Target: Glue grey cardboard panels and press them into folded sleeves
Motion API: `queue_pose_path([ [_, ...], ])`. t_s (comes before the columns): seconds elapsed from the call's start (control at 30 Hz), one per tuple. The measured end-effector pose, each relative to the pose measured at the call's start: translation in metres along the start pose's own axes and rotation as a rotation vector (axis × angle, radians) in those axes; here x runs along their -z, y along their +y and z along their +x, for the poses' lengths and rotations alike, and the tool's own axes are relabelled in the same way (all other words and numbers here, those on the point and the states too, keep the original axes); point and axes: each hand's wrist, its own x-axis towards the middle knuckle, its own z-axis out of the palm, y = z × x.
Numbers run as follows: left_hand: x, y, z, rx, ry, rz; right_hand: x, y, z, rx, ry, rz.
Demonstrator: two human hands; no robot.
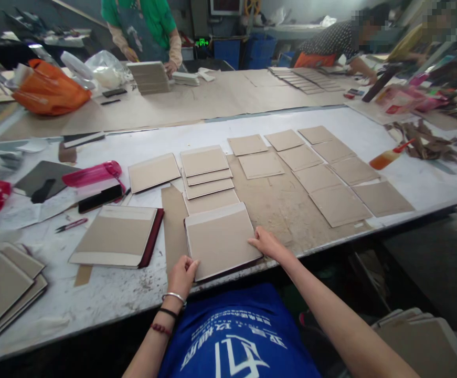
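Note:
In front of me, at the table's near edge, lies a beige board panel [222, 239] with a paler strip along its far side and a dark edge. My left hand [183, 274] pinches its near left corner, thumb on top. At its right side my right hand [266, 244] grips the edge, fingers curled underneath. Just beyond it, several similar panels [206, 163] overlap in a column, with one more panel [154, 172] to their left. Flat beige sheets [336, 197] are laid out in rows to the right.
A panel with a dark red edge [114, 236] lies left, near a pen [71, 225] and a pink pouch [94, 176]. More panels are stacked at the near left [3, 289]. A glue bottle [389, 156] lies right. Co-workers stand across the table, one handling a stack of boards [149, 79].

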Motion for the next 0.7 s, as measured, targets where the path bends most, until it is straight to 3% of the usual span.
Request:
queue_pose_path([
  [0.7, 0.0004, 0.0007, -0.001, 0.005, -0.008, 0.016, 0.0027, -0.001, 0.0021, -0.013, -0.042, 0.009],
])
